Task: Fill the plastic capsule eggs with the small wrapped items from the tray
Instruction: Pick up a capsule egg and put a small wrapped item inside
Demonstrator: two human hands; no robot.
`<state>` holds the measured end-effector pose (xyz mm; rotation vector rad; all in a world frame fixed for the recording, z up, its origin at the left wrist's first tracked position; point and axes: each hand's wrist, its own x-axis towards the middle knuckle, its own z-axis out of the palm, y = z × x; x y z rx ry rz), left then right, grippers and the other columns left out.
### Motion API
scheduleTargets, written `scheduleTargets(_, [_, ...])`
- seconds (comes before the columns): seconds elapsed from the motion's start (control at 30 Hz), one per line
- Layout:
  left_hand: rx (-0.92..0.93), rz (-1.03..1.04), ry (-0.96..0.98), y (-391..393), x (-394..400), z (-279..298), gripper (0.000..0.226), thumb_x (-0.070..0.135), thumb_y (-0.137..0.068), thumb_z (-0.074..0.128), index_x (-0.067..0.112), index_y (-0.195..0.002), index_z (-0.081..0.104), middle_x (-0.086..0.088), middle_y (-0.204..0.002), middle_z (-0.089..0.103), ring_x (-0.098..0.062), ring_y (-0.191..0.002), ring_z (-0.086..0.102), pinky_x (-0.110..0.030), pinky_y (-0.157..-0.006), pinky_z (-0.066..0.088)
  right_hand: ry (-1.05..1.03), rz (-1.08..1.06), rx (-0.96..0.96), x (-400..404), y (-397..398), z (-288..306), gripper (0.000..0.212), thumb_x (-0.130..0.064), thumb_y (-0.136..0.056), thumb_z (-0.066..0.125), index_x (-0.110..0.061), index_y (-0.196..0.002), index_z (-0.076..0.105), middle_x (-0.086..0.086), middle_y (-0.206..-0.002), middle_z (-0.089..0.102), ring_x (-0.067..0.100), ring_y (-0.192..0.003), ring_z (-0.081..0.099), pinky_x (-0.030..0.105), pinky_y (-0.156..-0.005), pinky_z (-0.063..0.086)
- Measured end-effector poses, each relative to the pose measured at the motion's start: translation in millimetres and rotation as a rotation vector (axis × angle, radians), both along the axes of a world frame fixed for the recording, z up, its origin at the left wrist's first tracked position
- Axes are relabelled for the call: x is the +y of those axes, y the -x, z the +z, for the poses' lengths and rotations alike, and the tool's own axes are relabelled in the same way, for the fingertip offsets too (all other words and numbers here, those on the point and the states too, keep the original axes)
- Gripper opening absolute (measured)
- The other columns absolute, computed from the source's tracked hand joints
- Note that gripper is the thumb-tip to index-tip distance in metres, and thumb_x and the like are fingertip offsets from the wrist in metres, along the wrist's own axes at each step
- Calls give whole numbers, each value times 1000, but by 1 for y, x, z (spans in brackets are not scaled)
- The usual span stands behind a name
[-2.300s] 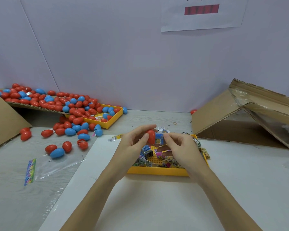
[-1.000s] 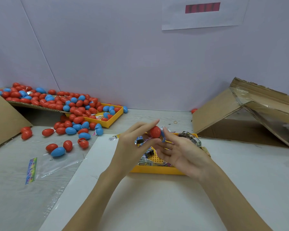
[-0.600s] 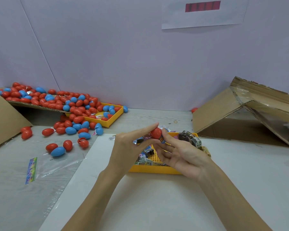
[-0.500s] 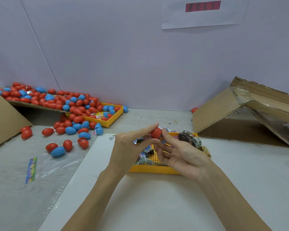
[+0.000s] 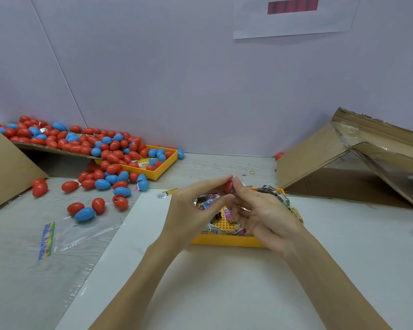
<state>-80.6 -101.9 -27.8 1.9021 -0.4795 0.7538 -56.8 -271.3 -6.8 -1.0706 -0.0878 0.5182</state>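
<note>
My left hand pinches a red capsule egg between forefinger and thumb, above the far side of a yellow tray. My right hand is palm up with relaxed fingers, and its forefinger tip presses against the egg's right side, where a bit of a wrapper shows. Several small wrapped items lie in the tray under both hands, and more are heaped at its far right corner.
A pile of red and blue eggs covers a cardboard ramp at the left and spills into a second yellow tray. Loose eggs and a clear plastic bag lie front left. A tipped cardboard box stands right.
Both hands earlier pinched the egg and a wrapped item together. My right hand then turned palm up with only its forefinger at the egg. In the last half second little has moved.
</note>
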Motion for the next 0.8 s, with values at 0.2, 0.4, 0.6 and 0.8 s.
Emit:
scheduleTargets(0.2, [54,-36,39,-3,4,3,33,14,-90,74,21,-122,72,5,-115,71,-22,-113,67,-33,-96,56,47,48,-36,-2,0,2,46,-44,-101,55,-6,-121,71,15,-115,75,23,-105,74,29,-81,57])
scheduleTargets(0.4, [131,-127,151,0,5,10,38,16,-84,80,17,-121,69,7,-120,72,-18,-116,68,-25,-95,55,-231,231,209,-7,-2,5,34,-33,-93,69,-9,-117,76,15,-121,70,26,-96,72,33,-83,59])
scheduleTargets(0.6, [59,-49,142,1,1,7,43,16,-82,83,23,-122,68,9,-115,73,-20,-111,69,-23,-91,56,-367,297,283,-3,0,2,34,-23,-93,72,-3,-120,69,18,-115,63,36,-105,63,44,-95,53])
scheduleTargets(0.8, [-5,24,62,1,1,4,38,22,-83,80,20,-119,71,8,-113,72,-22,-109,69,-23,-90,56,-393,302,218,-2,0,-2,31,-19,-92,71,-4,-119,69,19,-115,65,34,-105,63,47,-93,53])
